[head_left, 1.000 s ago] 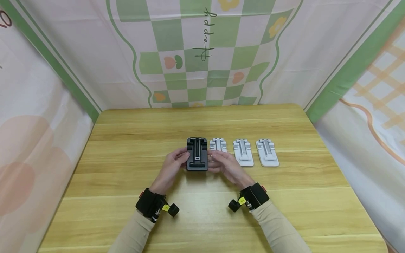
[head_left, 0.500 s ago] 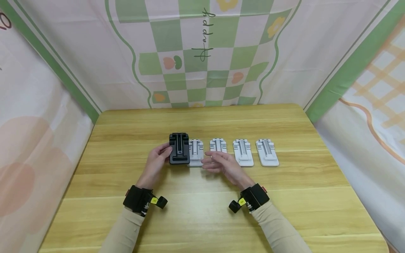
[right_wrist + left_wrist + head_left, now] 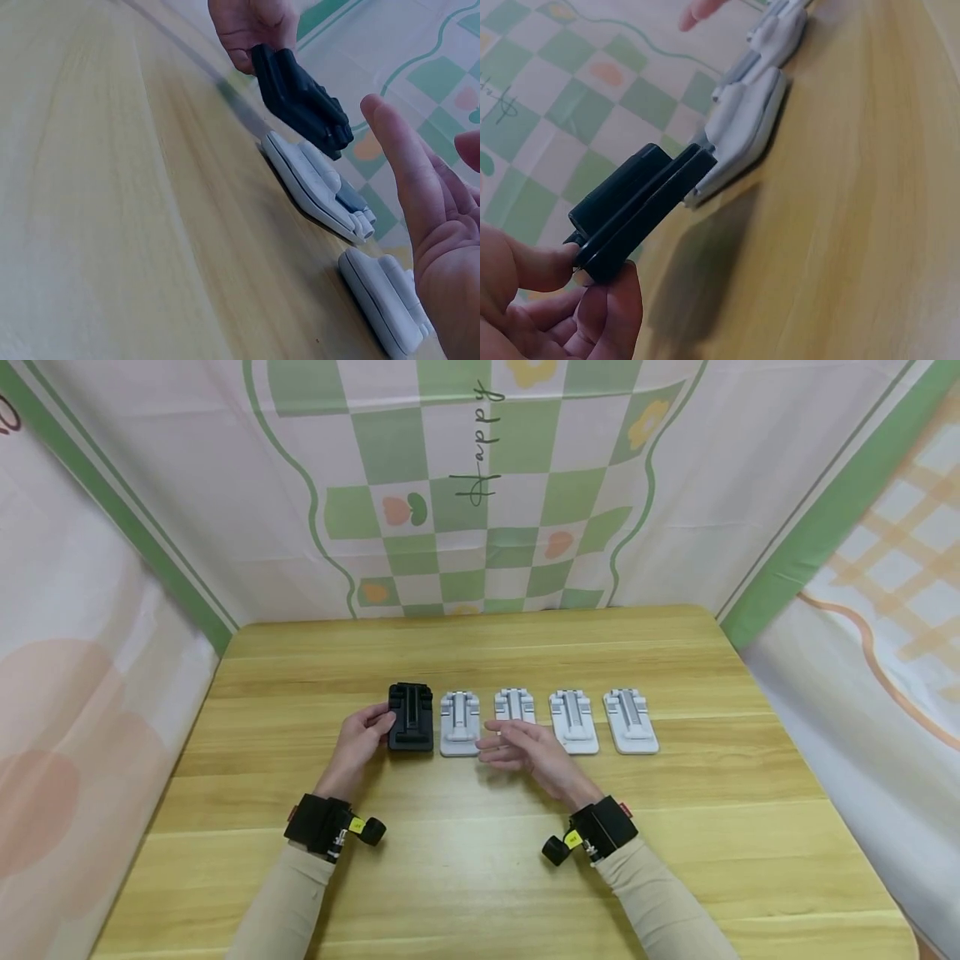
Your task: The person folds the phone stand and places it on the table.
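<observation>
My left hand (image 3: pixel 354 750) pinches the left edge of a black folding phone stand (image 3: pixel 411 718), thumb on top and fingers beneath. In the left wrist view the black phone stand (image 3: pixel 643 214) is tilted and apart from the table, its shadow below it. Just right of it lies a white folding phone stand (image 3: pixel 459 724), the first of several in a row. My right hand (image 3: pixel 534 756) hovers with fingers extended, holding nothing. It partly covers the second white stand (image 3: pixel 514 702). In the right wrist view the fingers (image 3: pixel 405 150) look straight and apart from the stands.
Two more white phone stands, a third (image 3: pixel 573 723) and a fourth (image 3: pixel 631 722), lie flat farther right with small gaps between them. The wooden table (image 3: pixel 480 877) ends at the back against a green and white checked cloth (image 3: pixel 457 510). Cloth also hangs at both sides.
My left hand has carried the black phone stand leftward and then lower, uncovering the leftmost white stand. The right hand has come away from the black stand and then stayed nearly still.
</observation>
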`<action>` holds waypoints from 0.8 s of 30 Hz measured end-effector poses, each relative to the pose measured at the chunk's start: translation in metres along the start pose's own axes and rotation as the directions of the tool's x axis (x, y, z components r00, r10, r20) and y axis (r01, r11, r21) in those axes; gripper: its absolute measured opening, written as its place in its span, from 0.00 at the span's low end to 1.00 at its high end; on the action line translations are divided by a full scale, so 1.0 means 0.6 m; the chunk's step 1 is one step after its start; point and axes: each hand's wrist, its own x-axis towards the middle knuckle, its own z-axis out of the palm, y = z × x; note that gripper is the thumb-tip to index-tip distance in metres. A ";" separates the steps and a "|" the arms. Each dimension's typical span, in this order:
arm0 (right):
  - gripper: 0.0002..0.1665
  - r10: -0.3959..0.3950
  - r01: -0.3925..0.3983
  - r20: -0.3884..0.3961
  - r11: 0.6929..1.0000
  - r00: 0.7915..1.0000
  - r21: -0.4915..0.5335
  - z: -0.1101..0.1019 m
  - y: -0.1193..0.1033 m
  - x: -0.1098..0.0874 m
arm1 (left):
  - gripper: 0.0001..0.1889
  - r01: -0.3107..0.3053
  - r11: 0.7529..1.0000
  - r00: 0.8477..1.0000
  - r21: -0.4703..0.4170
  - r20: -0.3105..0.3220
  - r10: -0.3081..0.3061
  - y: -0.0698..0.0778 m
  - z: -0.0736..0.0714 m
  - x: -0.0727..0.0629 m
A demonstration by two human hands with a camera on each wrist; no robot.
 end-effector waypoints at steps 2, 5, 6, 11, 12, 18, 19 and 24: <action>0.28 0.005 -0.005 -0.004 1.000 1.000 0.000 -0.001 0.000 0.000 | 0.24 -0.002 1.000 1.000 0.016 -0.002 0.002 -0.002 0.001 0.004; 0.29 0.011 -0.011 -0.006 1.000 1.000 0.000 -0.001 0.000 -0.002 | 0.24 -0.010 0.999 1.000 0.039 -0.003 0.010 -0.004 0.002 0.010; 0.29 0.013 -0.013 -0.007 1.000 1.000 0.001 -0.001 0.000 -0.002 | 0.24 -0.013 0.999 1.000 0.043 -0.002 0.013 -0.005 0.002 0.011; 0.29 0.012 -0.012 -0.010 1.000 1.000 0.007 -0.002 0.000 -0.002 | 0.24 -0.024 0.998 1.000 0.054 0.001 0.024 -0.010 0.002 0.017; 0.29 0.011 -0.011 -0.010 1.000 1.000 0.008 -0.002 0.000 -0.002 | 0.24 -0.024 0.998 1.000 0.058 -0.001 0.024 -0.011 0.002 0.018; 0.29 0.008 -0.007 -0.017 1.000 1.000 0.002 -0.003 0.003 -0.001 | 0.23 -0.034 0.995 0.999 0.095 -0.011 0.035 -0.017 0.001 0.021; 0.29 0.008 -0.008 -0.017 1.000 1.000 0.002 -0.003 0.003 -0.001 | 0.23 -0.038 0.994 0.999 0.101 -0.012 0.040 -0.018 0.001 0.021; 0.29 0.011 -0.011 -0.021 1.000 1.000 0.015 -0.002 0.003 -0.003 | 0.22 -0.089 0.981 0.995 0.169 -0.025 0.095 -0.017 0.001 0.019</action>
